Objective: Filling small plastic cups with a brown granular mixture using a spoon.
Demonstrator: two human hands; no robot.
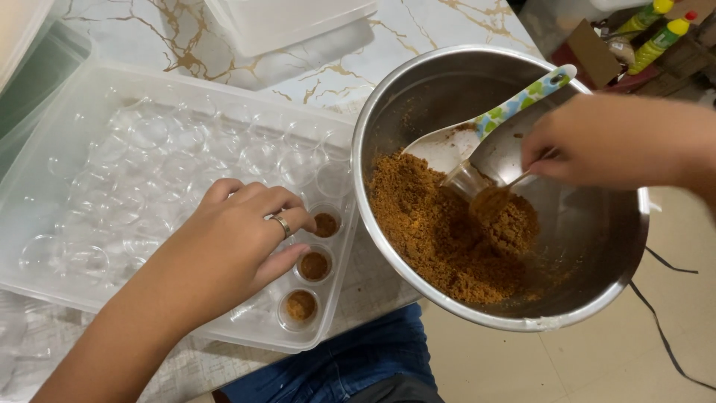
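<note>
The left hand rests with loosely curled fingers on the clear plastic tray, beside three small powder-filled cups. The right hand pinches a small clear plastic cup, dipping it in the brown powder inside the round steel bowl below it.

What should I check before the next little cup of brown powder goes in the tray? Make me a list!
1. Right hand has a grip on the small clear cup: ok, the cup is tilted into the powder.
2. Enough brown powder left in the steel bowl: ok, a big heap.
3. Cup filled: cannot tell, its inside is not clear.
4. Left hand steadies the clear tray: ok, it rests on the tray by the three filled cups.
5. Free place in the tray for the next cup: cannot tell, the clear plastic is hard to read.
6. Spoon out of the way: ok, it leans on the bowl's far side.
</note>
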